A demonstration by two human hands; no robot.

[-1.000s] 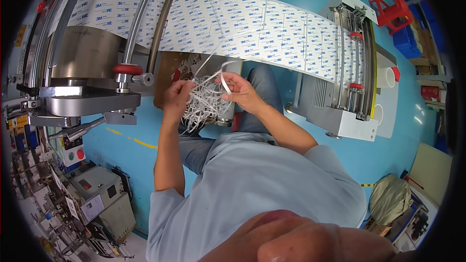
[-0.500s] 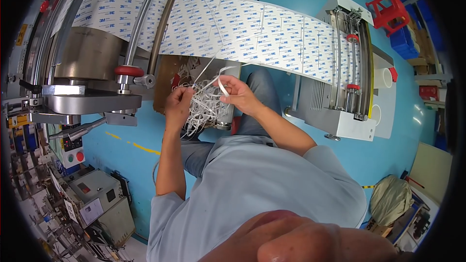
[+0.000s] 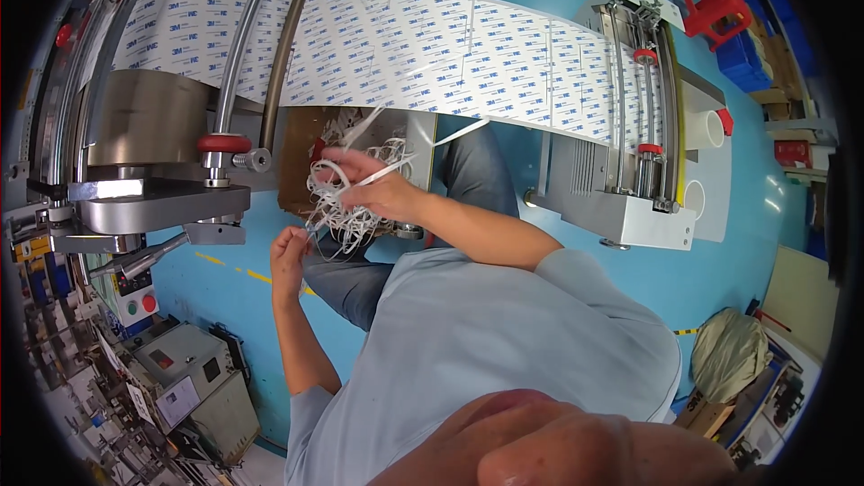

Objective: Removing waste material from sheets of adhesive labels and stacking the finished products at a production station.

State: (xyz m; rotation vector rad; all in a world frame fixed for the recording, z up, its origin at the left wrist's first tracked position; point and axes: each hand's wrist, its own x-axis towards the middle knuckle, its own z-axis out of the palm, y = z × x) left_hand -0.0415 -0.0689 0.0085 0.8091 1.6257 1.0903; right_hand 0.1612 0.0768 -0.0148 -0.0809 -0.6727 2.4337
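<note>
Above the heap of narrow white strips (image 3: 353,223), my right hand (image 3: 382,191) is raised and smeared by motion. A loose white strip (image 3: 463,131) runs from it toward the sheet's near edge, and another loops round its fingers. My left hand (image 3: 288,261) is lower and to the left, its thumb and fingers pinched on the end of a thin strip. The tangled strips lie partly in a brown cardboard box (image 3: 297,148), with some hanging over its near side. Beyond both hands stretches a wide white sheet with a blue print (image 3: 378,45).
On the left stands a machine with a metal roll (image 3: 148,121), steel bars and a red-collared roller (image 3: 225,142). A roller unit (image 3: 621,198) carries the sheet's right end. A red stool (image 3: 711,9) is at the far right. A grey control box (image 3: 175,351) is lower left.
My left hand has moved down and left, away from the sheet. The right hand has swung left over the heap, pulling strips along. The strip stretched up across the sheet has come down.
</note>
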